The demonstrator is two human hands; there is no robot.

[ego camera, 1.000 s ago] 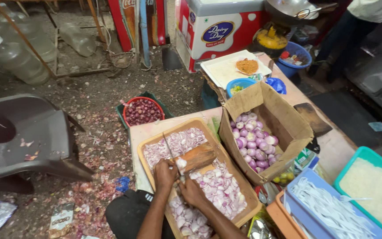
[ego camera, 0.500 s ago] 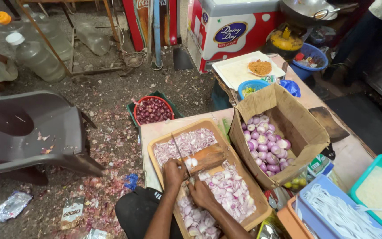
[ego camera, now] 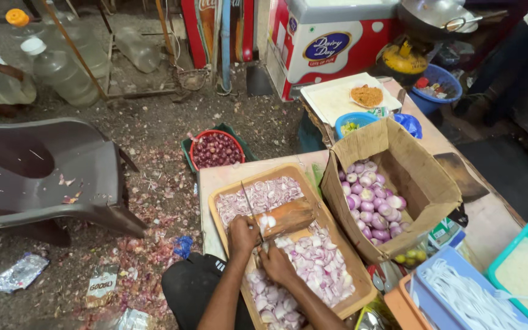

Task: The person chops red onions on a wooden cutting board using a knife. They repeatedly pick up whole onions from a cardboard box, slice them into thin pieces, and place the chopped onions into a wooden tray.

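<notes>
On a table in a littered outdoor kitchen sits a wooden tray (ego camera: 222, 197). Over it, the left hand (ego camera: 242, 234) grips a knife (ego camera: 249, 205); the right hand (ego camera: 276, 263) pins something hidden. Sliced onions (ego camera: 313, 263) fill the tray; the cardboard box (ego camera: 423, 183) beside it holds many peeled onions (ego camera: 371, 201).

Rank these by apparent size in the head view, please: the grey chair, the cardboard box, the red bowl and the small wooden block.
1. Grey chair
2. Cardboard box
3. Red bowl and small wooden block: they look alike, and the block is nearer to the camera, so I leave them unranked.
</notes>
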